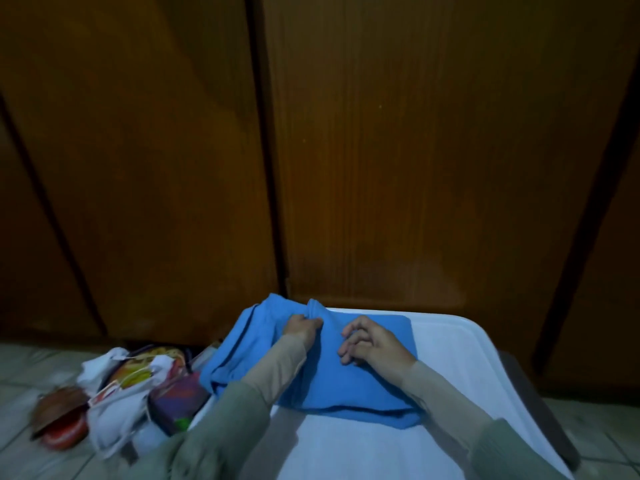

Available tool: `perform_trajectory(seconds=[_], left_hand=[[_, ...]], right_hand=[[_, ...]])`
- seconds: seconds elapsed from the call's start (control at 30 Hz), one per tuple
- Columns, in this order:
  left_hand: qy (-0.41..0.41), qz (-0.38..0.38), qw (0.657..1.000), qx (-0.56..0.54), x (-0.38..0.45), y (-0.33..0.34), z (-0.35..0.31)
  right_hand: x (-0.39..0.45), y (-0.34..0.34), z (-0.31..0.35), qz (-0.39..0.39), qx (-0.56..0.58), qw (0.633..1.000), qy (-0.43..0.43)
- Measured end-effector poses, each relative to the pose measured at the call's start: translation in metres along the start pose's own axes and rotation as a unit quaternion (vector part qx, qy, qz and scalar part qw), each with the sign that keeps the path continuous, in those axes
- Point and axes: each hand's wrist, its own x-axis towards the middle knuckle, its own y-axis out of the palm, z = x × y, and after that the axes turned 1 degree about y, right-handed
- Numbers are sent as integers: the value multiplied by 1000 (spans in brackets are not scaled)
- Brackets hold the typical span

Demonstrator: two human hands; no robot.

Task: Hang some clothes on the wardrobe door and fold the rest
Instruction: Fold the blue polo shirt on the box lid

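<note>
Left grip (304, 329) pinches a fold of the blue garment (363, 386); right grip (372, 342) rests on it, fingers loosely curled.

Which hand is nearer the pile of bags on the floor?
Left. The left hand grips the blue cloth on its side toward the bags. The right hand rests on the cloth farther over, away from them.

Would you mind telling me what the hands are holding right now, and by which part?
The left hand grips a raised fold of the blue garment near its far edge; the right hand only rests on it.
</note>
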Motion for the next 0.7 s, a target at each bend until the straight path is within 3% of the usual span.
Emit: perform_trajectory(seconds=[0.43, 0.6, 0.7], left_hand=[[37, -70, 983, 165, 34, -103, 24], [32, -67, 966, 247, 32, -108, 42], [40, -95, 947, 303, 24, -98, 49]], right_hand=[[22, 41, 0, -20, -169, 980, -100], [24, 48, -7, 18, -260, 958, -121], [23, 50, -9, -6, -298, 945, -131]])
